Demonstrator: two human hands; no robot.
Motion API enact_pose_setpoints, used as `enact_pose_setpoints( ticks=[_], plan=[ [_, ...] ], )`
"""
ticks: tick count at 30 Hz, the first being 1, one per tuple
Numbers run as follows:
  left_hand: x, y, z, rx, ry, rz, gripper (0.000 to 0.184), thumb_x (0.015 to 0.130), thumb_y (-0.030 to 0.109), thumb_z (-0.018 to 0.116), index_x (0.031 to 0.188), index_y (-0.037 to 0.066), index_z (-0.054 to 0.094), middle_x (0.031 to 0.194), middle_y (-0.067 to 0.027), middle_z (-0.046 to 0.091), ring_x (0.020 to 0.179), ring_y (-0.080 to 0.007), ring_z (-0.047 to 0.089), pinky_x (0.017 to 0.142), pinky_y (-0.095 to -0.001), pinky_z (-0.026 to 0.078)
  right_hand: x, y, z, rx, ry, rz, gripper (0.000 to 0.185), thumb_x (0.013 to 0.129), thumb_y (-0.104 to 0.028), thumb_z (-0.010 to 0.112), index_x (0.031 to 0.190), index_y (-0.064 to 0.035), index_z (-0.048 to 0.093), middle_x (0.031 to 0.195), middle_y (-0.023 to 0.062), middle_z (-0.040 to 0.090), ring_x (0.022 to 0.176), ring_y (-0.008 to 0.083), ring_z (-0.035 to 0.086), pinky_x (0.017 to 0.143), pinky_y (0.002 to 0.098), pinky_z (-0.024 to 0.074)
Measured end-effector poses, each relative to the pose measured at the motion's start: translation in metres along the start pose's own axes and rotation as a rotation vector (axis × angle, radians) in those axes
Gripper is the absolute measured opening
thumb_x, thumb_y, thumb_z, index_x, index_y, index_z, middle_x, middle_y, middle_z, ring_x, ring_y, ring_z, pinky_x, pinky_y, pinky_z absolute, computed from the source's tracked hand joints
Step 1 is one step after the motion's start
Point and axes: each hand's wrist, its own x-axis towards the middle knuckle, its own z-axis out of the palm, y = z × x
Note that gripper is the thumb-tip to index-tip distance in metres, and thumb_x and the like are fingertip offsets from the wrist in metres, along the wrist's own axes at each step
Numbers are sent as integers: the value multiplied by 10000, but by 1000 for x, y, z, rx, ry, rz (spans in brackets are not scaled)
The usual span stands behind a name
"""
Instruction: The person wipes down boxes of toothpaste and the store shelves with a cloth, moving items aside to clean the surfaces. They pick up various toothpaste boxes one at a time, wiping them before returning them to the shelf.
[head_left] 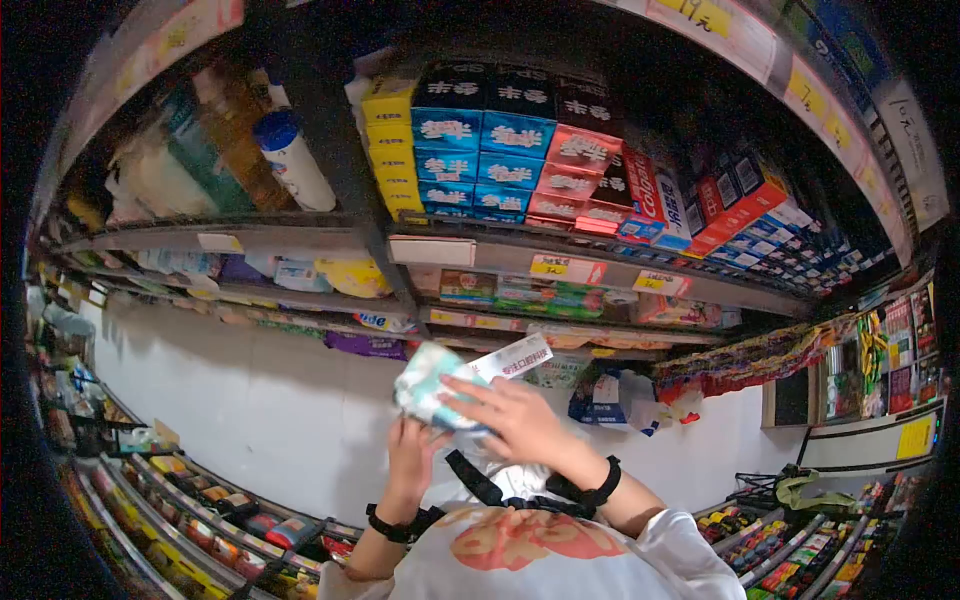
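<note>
A small teal and white package (430, 385), somewhat blurred, is held up in front of my chest. My right hand (512, 418) lies over its right side with the fingers pressed on it. Below its lower edge, my left hand (411, 455) touches it with bent fingers. Just behind the package, a white box with dark print (515, 358) sticks out to the upper right; what holds it is hidden. Both wrists wear black bands.
Ahead, a shelf (430, 250) carries stacked toothpaste boxes (447, 130) and a white bottle with a blue cap (300, 170). Lower shelves hold colourful packs. Goods racks (220, 520) stand at both sides behind me. Bags (610, 400) hang or stand below the shelf.
</note>
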Motion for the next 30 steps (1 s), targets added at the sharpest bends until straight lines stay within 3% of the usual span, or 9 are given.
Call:
enact_pose_setpoints(
  ticks=[6, 11, 13, 17, 19, 22, 27, 28, 30],
  plan=[
    [3, 8, 6, 72, 76, -161, 460, 938, 368, 533, 1236, 20, 487, 1163, -136, 623, 1068, -245, 625, 880, -385, 511, -34, 56, -9, -195, 205, 359, 607, 683, -102, 650, 1283, -158, 573, 1317, 78, 556, 1037, 315, 590, 878, 408, 497],
    [7, -10, 6, 52, 13, -175, 401, 933, 379, 536, 1223, 104, 497, 1099, -94, 631, 997, -226, 638, 891, -395, 506, -6, 9, -5, -32, 167, -107, 757, 603, -125, 689, 1339, -178, 522, 1388, 55, 504, 967, 287, 607, 836, 375, 522],
    [7, -13, 17, -230, 56, -174, 367, 905, 321, 561, 1219, 145, 495, 1063, -75, 627, 959, -229, 636, 881, -393, 513, -2, 4, -22, -43, 35, -51, 765, 610, -119, 674, 1353, -201, 509, 1406, 41, 488, 955, 274, 608, 838, 364, 525],
    [-2, -14, 38, -60, -47, -86, 480, 856, 240, 545, 1287, 44, 466, 1141, -133, 618, 1007, -254, 624, 901, -403, 507, -24, 55, -29, 4, 168, -15, 734, 610, -96, 661, 1328, -171, 531, 1371, 84, 517, 1016, 326, 601, 854, 393, 509],
    [-3, -20, 39, -161, -150, -138, 524, 865, 245, 544, 1317, 0, 440, 1177, -160, 608, 1027, -263, 622, 908, -403, 505, -33, 75, -31, -155, 254, 226, 692, 657, -110, 659, 1333, -157, 519, 1402, 89, 481, 1018, 333, 595, 881, 425, 506],
    [-11, -23, 54, -171, -122, -165, 489, 892, 302, 563, 1297, 42, 474, 1203, -123, 603, 1044, -261, 615, 927, -407, 503, -31, 65, -21, -118, 149, 110, 693, 654, -102, 676, 1328, -145, 523, 1409, 86, 475, 1018, 328, 596, 876, 420, 507],
    [-8, -38, 33, -490, -147, -251, 386, 895, 421, 536, 1134, 119, 575, 1013, -77, 662, 823, -209, 655, 675, -312, 544, -21, 46, -24, 60, -27, -220, 732, 678, -115, 643, 1385, -180, 462, 1445, 51, 443, 897, 301, 598, 782, 383, 526],
    [-15, -35, 51, -286, 95, -223, 413, 901, 478, 513, 1057, 108, 609, 849, -46, 647, 627, -159, 592, 506, -272, 471, -20, 64, -19, 63, -29, -226, 732, 678, -115, 643, 1385, -180, 462, 1445, 51, 443, 897, 301, 598, 782, 383, 526],
    [-16, -35, 41, -341, 31, -309, 428, 898, 505, 509, 1053, 116, 601, 814, -38, 629, 558, -146, 516, 477, -254, 414, -18, 98, -8, 10, 118, -170, 650, 720, -166, 662, 1349, -174, 499, 1383, 89, 501, 1001, 335, 594, 876, 412, 512]
  ],
)
